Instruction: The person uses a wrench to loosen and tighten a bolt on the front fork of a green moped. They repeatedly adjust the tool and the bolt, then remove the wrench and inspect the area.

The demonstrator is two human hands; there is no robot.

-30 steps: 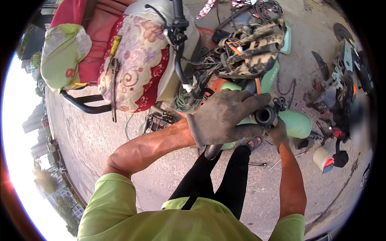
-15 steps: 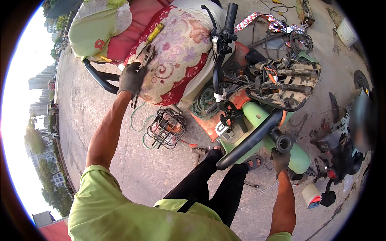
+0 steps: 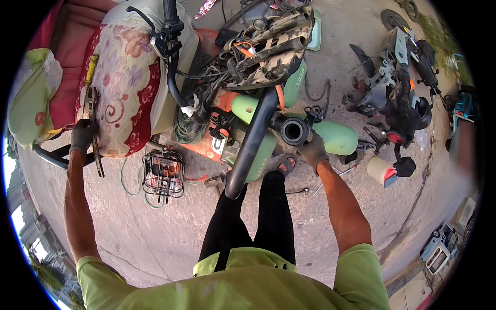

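Observation:
My left hand (image 3: 81,137), in a dark glove, is closed on a long metal wrench (image 3: 95,132). The wrench's jaws lie over a flowered cloth (image 3: 124,95) on a padded seat, and its handle extends past the cloth's near edge. Just beyond the jaws lies a yellow-handled screwdriver (image 3: 91,71). My right hand (image 3: 313,151), also gloved, grips the open round end of a black tube (image 3: 293,130). That tube joins a light green vehicle frame (image 3: 335,137) with a thick black bar (image 3: 251,142) crossing it. The fingers of my right hand are partly hidden behind the tube.
Handlebars (image 3: 173,57) rise beside the seat. Past the frame sits a dirty tray of wires and tubes (image 3: 274,51). A black wire basket (image 3: 163,174) and a hammer (image 3: 214,182) are on the concrete. Dismantled vehicle parts (image 3: 395,98) and a cream bucket (image 3: 381,169) lie right.
My view has swung right, so the seat and frame appear further left. The left hand stays on the wrench and the right hand on the tube end.

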